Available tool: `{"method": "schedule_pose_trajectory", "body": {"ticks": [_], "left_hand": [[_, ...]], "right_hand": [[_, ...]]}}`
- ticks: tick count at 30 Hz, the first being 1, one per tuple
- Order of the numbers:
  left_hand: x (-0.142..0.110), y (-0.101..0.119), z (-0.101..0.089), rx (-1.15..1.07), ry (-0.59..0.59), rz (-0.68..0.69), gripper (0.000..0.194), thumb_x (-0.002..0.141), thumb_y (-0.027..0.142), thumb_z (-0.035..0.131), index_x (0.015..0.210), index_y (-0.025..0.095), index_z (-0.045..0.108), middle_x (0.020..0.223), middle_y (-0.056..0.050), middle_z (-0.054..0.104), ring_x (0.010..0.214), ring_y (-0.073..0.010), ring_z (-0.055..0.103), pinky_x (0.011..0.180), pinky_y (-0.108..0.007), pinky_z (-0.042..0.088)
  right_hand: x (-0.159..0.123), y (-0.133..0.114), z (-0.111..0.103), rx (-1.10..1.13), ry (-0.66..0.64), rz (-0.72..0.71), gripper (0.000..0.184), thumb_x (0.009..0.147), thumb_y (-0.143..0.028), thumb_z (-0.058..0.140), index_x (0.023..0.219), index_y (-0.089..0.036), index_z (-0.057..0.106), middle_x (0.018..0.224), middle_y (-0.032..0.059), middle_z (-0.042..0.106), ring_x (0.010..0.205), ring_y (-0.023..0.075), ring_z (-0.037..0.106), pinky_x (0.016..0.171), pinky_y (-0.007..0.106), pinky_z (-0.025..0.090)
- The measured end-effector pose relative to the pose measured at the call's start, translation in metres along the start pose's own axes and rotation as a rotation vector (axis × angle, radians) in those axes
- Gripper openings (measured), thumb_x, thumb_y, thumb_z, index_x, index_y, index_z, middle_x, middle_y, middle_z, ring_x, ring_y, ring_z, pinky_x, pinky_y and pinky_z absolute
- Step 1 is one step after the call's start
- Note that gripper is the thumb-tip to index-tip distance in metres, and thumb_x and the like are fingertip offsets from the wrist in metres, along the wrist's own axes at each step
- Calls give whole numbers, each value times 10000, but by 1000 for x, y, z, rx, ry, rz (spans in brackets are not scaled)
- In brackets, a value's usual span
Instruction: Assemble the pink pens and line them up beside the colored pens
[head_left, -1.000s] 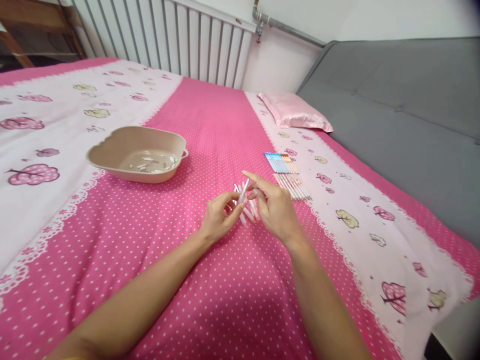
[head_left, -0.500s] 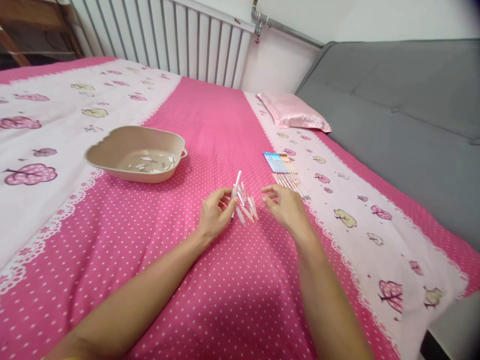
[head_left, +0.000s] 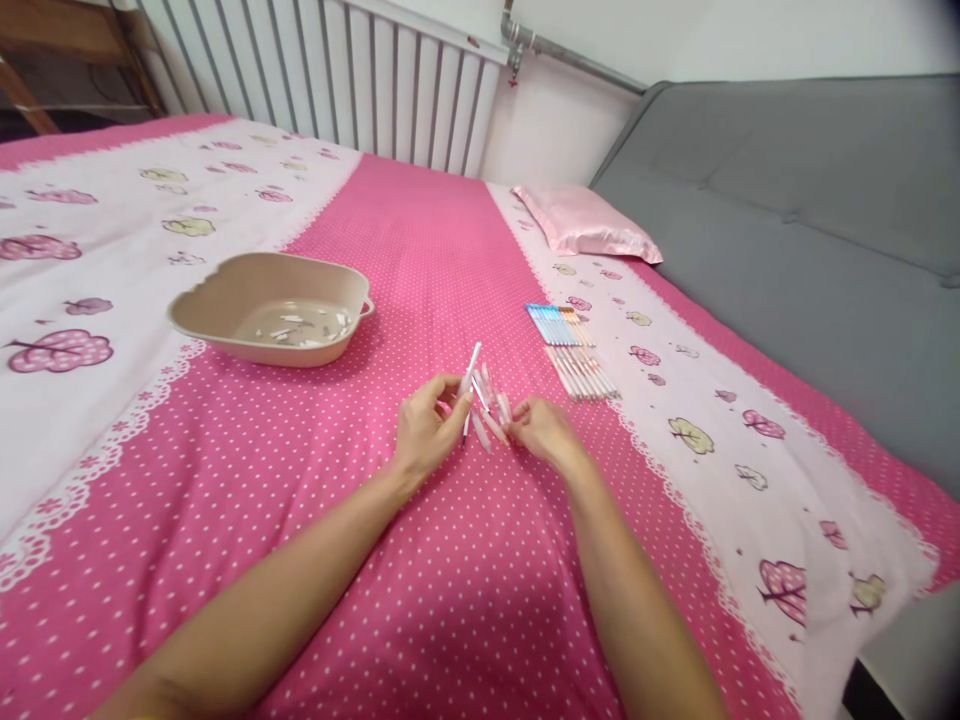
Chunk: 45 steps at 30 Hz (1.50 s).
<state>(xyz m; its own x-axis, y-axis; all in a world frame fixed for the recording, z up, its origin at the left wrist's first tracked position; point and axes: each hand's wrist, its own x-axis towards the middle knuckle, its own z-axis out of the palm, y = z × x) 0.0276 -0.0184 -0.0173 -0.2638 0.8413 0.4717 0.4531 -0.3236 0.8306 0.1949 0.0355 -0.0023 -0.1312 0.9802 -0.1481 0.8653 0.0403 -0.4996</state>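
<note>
My left hand (head_left: pixel 429 425) pinches a slim white pen (head_left: pixel 472 362), which tilts upward from its fingertips. Between my hands lies a loose pile of pink, see-through pen parts (head_left: pixel 489 425), with a few white and dark slim pieces among them. The fingers of my right hand (head_left: pixel 545 430) are closed at the right edge of this pile, on a pink pen part (head_left: pixel 504 406); its lower end is hidden by the fingertips.
Beyond my right hand, pens with blue and brown ends (head_left: pixel 559 326) lie in a row, with a row of pale pink pens (head_left: pixel 581 373) below. At left stands a beige basin (head_left: pixel 225 340) holding small white pieces. A pink pillow (head_left: pixel 592 225) rests near the grey headboard (head_left: pixel 787 190).
My right hand drew away from the white pen to the right, leaving it in my left hand. Then it came back down to the pile and closed on a pink pen part.
</note>
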Motion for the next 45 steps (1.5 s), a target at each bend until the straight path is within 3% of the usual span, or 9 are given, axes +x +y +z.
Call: {"method": "schedule_pose_trajectory", "body": {"ticks": [8, 13, 17, 28, 45], "left_hand": [[-1, -1, 0, -19, -23, 0, 206, 839, 333, 558, 922, 157, 623, 794, -32, 675, 611, -114, 589, 543, -226, 457], [-2, 2, 0, 19, -51, 40, 182, 835, 300, 562, 913, 148, 624, 775, -34, 669, 586, -108, 574, 535, -225, 453], [-4, 4, 1, 53, -118, 135, 163, 837, 281, 561, 890, 139, 622, 745, -35, 659, 581, -107, 557, 541, -227, 453], [-7, 5, 2, 99, -181, 230, 159, 853, 275, 532, 903, 146, 610, 741, -32, 658, 584, -105, 551, 550, -227, 455], [-7, 4, 3, 76, -195, 264, 152, 857, 275, 539, 910, 150, 607, 711, -14, 641, 560, -93, 540, 528, -210, 433]], "right_hand": [[-9, -14, -29, 340, -27, -38, 375, 851, -189, 515, 1219, -119, 514, 723, 27, 667, 640, 137, 629, 616, 249, 469], [-26, -32, -51, 864, 25, -54, 163, 777, -211, 613, 925, -150, 580, 756, -1, 610, 637, 103, 617, 572, 216, 467], [-37, -41, -60, 1003, 70, -126, 246, 719, -304, 680, 888, -174, 557, 760, -9, 605, 705, 124, 635, 578, 219, 465], [-39, -45, -57, 1009, 153, -225, 174, 742, -302, 636, 851, -198, 550, 823, 2, 603, 809, 141, 606, 626, 249, 478], [-41, -50, -54, 947, 134, -287, 149, 777, -272, 595, 884, -198, 522, 872, 25, 642, 829, 145, 613, 637, 257, 470]]}}
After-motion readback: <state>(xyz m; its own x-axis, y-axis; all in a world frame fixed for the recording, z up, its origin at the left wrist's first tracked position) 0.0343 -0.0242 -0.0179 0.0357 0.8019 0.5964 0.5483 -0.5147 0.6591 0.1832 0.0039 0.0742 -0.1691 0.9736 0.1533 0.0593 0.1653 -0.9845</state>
